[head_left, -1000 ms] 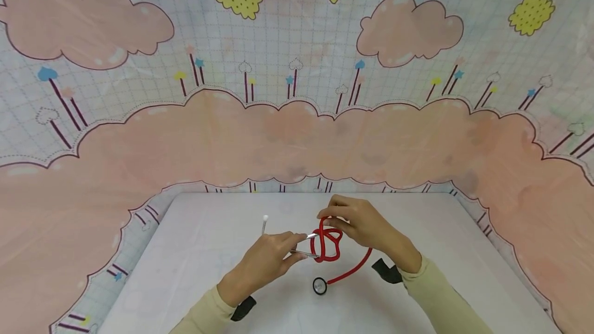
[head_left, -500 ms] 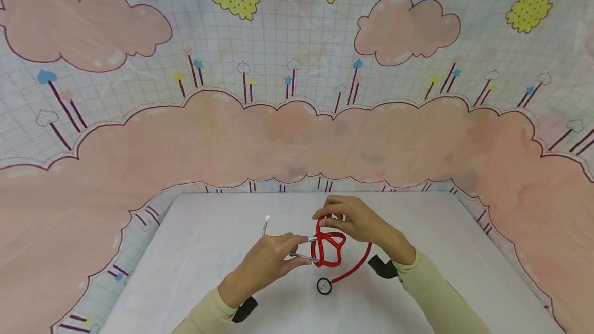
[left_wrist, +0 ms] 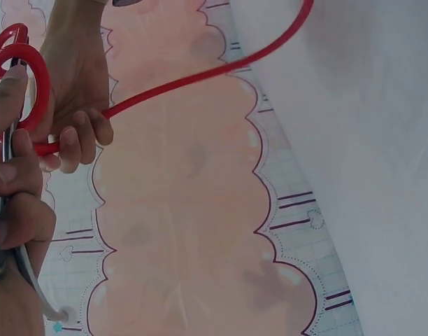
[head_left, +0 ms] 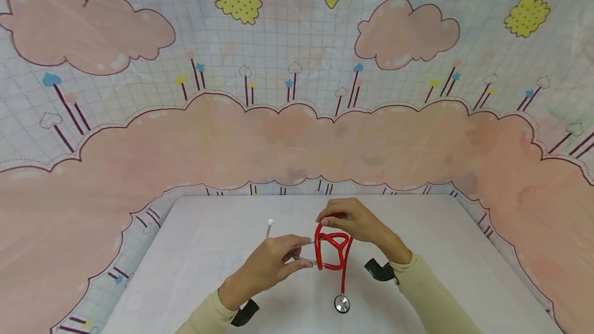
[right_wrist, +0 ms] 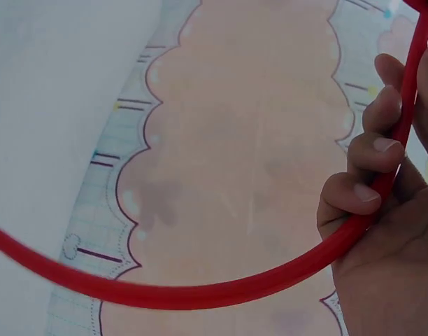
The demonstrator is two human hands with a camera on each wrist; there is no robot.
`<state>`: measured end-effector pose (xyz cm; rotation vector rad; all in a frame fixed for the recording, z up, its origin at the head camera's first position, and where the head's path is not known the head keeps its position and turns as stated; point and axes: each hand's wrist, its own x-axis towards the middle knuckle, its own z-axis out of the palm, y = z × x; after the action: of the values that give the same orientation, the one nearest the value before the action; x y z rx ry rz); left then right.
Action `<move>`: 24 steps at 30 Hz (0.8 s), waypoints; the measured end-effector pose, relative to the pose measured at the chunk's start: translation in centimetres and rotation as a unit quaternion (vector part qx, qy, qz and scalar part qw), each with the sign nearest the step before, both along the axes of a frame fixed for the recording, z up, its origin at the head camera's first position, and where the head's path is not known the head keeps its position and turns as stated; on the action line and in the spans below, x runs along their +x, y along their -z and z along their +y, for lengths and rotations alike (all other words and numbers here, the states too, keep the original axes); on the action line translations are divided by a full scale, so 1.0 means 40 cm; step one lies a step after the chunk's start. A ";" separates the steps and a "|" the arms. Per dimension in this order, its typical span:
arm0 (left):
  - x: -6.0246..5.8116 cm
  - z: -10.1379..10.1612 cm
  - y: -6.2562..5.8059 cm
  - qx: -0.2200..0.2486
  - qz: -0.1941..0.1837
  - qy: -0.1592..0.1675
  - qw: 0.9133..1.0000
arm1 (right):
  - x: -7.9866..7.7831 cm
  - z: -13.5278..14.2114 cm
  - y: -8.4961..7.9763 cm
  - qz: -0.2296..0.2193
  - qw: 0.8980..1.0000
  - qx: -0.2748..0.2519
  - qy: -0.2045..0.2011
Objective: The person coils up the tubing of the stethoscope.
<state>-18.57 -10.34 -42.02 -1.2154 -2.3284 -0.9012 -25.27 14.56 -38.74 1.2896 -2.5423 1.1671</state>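
Observation:
A stethoscope with red tubing [head_left: 318,249] is held up over the white table between both hands. My left hand [head_left: 264,263] grips its metal ear tubes, and one white ear tip [head_left: 270,222] sticks out beyond that hand. Pinched in my right hand [head_left: 355,220] is the upper part of the tubing, which is looped around the ear-tube side. In the right wrist view, curled fingers [right_wrist: 375,150] wrap the red tube [right_wrist: 179,297]. The round chest piece [head_left: 342,303] hangs at the lower end, its metal face showing. Part of the metal frame is hidden by the left fingers.
A white table [head_left: 209,220] lies beneath the hands. Behind it and at its sides hangs a patterned cloth [head_left: 278,143] with pink clouds. Black straps [head_left: 380,270] show at both wrists.
The chest piece has swung right and downward, its tubing now hanging nearly straight. The red loop has become more open and upright. Both hands have kept their hold with small shifts.

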 end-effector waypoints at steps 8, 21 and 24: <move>-0.010 -0.013 0.002 0.037 -0.021 0.002 0.999 | 0.003 -0.011 0.042 -0.065 0.997 -0.039 0.018; -0.033 -0.038 -0.003 0.117 -0.001 -0.063 0.991 | 0.022 -0.027 0.133 -0.112 0.987 -0.048 0.106; -0.040 -0.042 0.000 0.125 0.000 -0.075 0.989 | 0.027 -0.031 0.141 -0.115 0.986 -0.051 0.111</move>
<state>-20.18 -12.03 -42.00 -0.9251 -2.1937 -1.0991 -24.20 13.32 -44.38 0.8656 -2.6538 1.4475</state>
